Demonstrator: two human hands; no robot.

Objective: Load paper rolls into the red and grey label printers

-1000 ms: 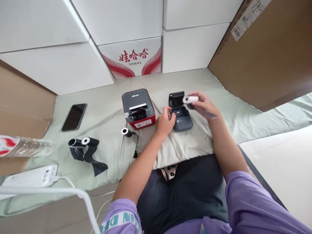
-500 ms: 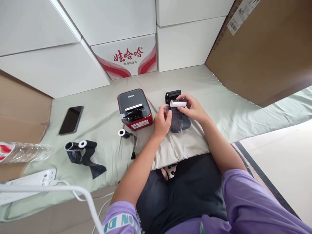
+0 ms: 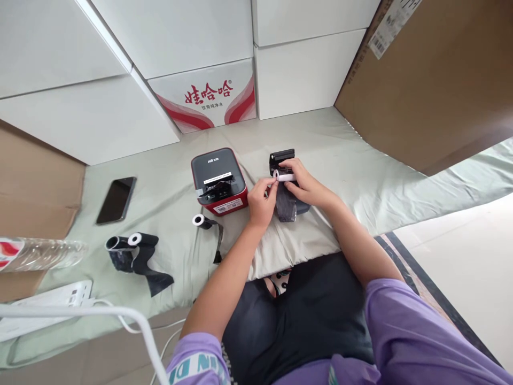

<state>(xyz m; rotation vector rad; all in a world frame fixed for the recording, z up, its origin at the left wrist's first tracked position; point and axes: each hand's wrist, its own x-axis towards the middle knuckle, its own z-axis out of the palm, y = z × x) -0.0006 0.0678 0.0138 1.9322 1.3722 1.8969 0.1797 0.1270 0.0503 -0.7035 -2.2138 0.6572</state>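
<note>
Around frame centre, my right hand [image 3: 308,185] holds a smooth white roll [image 3: 285,177], long axis lying crosswise, its hollow end [image 3: 276,174] facing left, pinched by my left hand [image 3: 262,202].

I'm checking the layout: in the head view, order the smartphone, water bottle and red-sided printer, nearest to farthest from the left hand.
1. Red-sided printer, just left of the left hand.
2. Smartphone, farther left.
3. Water bottle, at the left edge.

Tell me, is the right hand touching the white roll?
Touching. The head view shows the right hand holding the white roll between thumb and fingers.
</note>
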